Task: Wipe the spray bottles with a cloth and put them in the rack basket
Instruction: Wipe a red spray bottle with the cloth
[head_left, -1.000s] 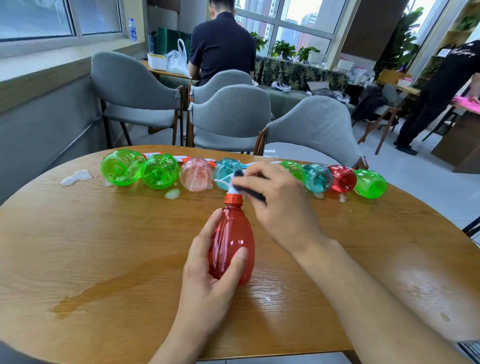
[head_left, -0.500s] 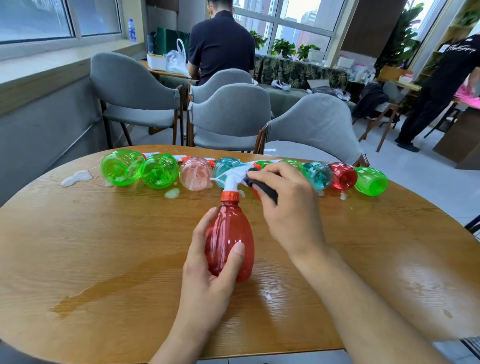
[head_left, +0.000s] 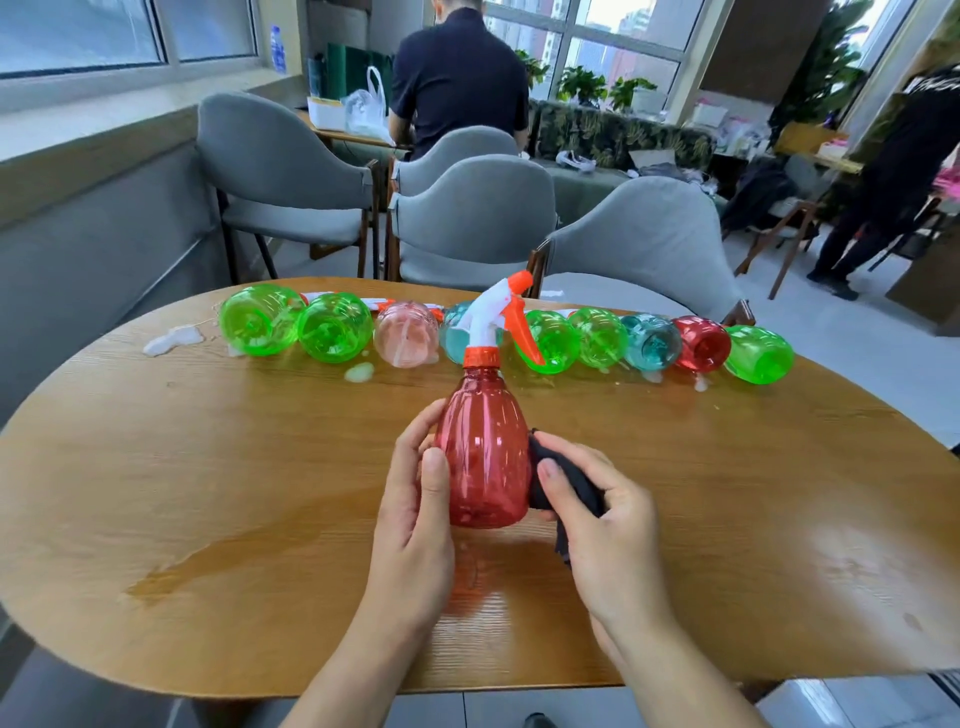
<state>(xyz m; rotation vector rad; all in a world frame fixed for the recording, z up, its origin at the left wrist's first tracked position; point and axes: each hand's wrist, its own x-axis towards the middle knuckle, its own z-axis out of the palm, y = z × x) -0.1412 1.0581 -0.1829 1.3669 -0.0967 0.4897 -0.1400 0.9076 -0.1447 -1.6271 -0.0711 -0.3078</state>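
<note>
1. Red see-through plastic spray bottle (head_left: 480, 452) with a white and orange trigger top stands upright near the middle of the round wooden table (head_left: 156, 467). Its long line runs from 6 o'clock at the base to 12 o'clock at the nozzle.
2. Your left hand (head_left: 415, 519) wraps the bottle's 9 o'clock side, thumb across the front. It grips the bottle.
3. Your right hand (head_left: 597, 519) pinches a small dark cloth (head_left: 566, 483) and presses it on the bottle's 3 o'clock side, low on the belly.
4. Both hands touch the bottle, so neither is nearer. The cloth hand looks like the one that does the rubbing.
5. I think the next rub goes up toward 12 o'clock, along the bottle's long line.
6. Nine more plastic bottles (head_left: 550, 340), green, pink, blue and red, lie in a row at 12 o'clock, with white foam blobs (head_left: 171, 339) beside them.
7. No rack basket shows.
</note>
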